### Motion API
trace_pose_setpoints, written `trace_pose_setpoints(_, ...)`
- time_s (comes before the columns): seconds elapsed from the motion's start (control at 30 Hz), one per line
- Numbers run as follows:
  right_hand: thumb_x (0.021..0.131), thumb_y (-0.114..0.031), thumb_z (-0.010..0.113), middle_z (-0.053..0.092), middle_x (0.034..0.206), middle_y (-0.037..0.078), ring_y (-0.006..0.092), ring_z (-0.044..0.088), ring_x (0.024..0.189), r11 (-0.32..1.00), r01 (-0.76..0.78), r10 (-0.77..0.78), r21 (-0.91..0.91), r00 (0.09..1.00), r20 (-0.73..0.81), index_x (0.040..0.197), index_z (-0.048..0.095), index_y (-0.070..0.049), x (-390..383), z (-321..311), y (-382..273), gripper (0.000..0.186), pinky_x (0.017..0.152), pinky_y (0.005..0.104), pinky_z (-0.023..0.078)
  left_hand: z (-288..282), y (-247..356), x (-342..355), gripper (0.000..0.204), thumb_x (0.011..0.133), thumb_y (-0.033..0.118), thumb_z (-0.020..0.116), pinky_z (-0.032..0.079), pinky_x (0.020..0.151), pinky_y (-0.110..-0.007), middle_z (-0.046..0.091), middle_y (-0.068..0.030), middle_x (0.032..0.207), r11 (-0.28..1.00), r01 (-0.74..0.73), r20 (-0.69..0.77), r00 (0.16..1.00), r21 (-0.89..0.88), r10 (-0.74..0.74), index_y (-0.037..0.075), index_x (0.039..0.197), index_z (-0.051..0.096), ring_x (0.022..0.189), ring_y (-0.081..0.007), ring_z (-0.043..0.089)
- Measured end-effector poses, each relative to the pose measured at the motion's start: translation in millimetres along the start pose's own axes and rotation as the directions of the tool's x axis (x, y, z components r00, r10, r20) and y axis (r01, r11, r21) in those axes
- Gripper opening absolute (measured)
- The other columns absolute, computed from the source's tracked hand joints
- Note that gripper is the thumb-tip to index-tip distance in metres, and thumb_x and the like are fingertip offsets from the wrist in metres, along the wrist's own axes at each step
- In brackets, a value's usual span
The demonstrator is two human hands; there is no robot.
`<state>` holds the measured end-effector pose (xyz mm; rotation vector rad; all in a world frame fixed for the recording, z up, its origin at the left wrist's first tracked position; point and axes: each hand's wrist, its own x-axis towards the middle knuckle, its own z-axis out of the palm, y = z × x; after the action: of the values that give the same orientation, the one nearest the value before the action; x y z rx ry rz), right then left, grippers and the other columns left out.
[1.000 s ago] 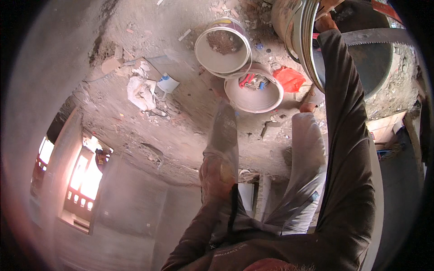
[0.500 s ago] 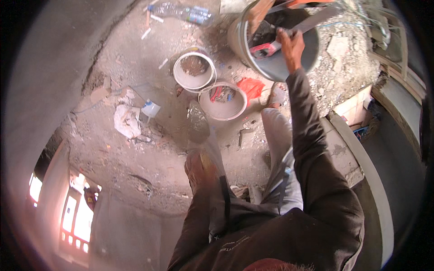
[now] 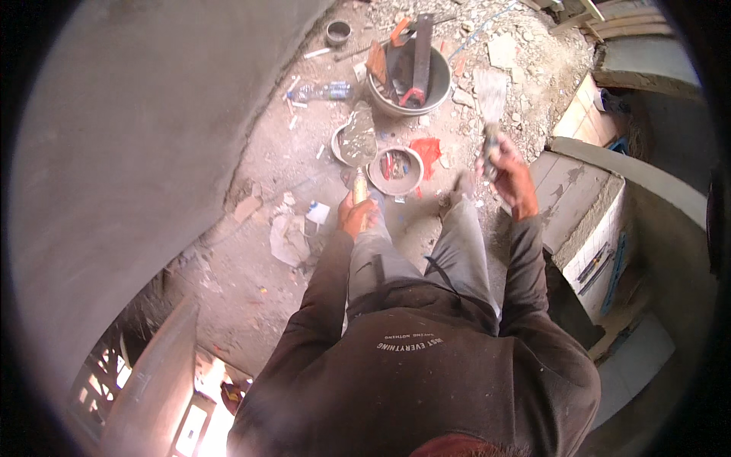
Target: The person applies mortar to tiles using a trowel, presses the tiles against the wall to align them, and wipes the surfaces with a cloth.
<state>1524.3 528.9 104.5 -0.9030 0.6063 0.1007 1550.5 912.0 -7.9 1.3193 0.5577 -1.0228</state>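
My left hand (image 3: 355, 215) is closed around the pale handle of a trowel (image 3: 356, 137), whose wide blade is coated with wet-looking grey mortar. That blade hangs over a small white bucket (image 3: 336, 142) and hides much of it. Out to the right, my right hand (image 3: 510, 174) grips the dark handle of a broad scraper (image 3: 492, 93), its flared pale blade pointing away from me. Beyond both hands stands a large grey bucket (image 3: 394, 107). A saw (image 3: 422, 61) with a red handle leans in it, handle down, among other tools.
A shallow tub (image 3: 391, 190) of small items sits near my feet beside a red plastic scrap (image 3: 426, 154). Farther off lie a plastic bottle (image 3: 324, 92), a round cup (image 3: 338, 32) and rubble (image 3: 464, 97). Left rises a plastered wall (image 3: 167, 114); right is a ledge (image 3: 571, 190).
My right hand has left the large bucket and now holds the scraper upright at the right. The saw rests in the bucket. The trowel has come over the white bucket, and the view has shifted.
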Motion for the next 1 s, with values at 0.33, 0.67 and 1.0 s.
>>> trace_pose_setpoints(0.33, 0.101, -0.03, 0.066, 0.066, 0.091, 0.001, 0.0084, 0.059, 0.066, 0.994, 0.039, -0.077, -0.105, 0.919, -0.387, 0.132, 0.058, -0.013, -201, -85, 97, 0.036, 0.052, 0.0231, 0.045, 154, 19, -108, 0.035, 0.092, 0.021, 0.072, 0.048, 0.046, -0.027, 0.058, -0.0024, 0.082, 0.869, -0.302, 0.235, 0.946, 0.393, 0.222, 0.007, 0.121, 0.057, 0.061, -0.0111, 0.058)
trace_pose_setpoints(0.67, 0.102, -0.035, 0.063, 0.068, 0.117, 0.022, 0.0284, 0.067, 0.106, 0.917, 0.127, -0.364, -0.379, 0.655, -0.662, 0.139, 0.052, -0.002, -485, -315, 94, 0.05, 0.09, 0.0404, 0.053, 436, -158, -213, 0.045, 0.097, 0.022, 0.066, 0.045, 0.041, -0.028, 0.06, -0.0102, 0.078, 0.889, -0.333, 0.661, 0.749, 0.315, 0.046, -0.004, 0.13, 0.051, 0.05, -0.0168, 0.057)
trace_pose_setpoints(1.0, 0.107, -0.029, 0.054, 0.062, 0.135, 0.022, 0.041, 0.062, 0.12, 0.794, 0.078, -0.607, -0.603, 0.048, -0.793, 0.144, 0.053, -0.004, -762, -475, 19, 0.045, 0.099, 0.0473, 0.051, 780, -322, -337, 0.029, 0.096, 0.023, 0.069, 0.045, 0.041, -0.026, 0.059, -0.0046, 0.079, 0.692, -0.47, 0.801, 0.532, 0.548, -0.273, 0.003, 0.113, 0.056, 0.051, -0.0123, 0.058)
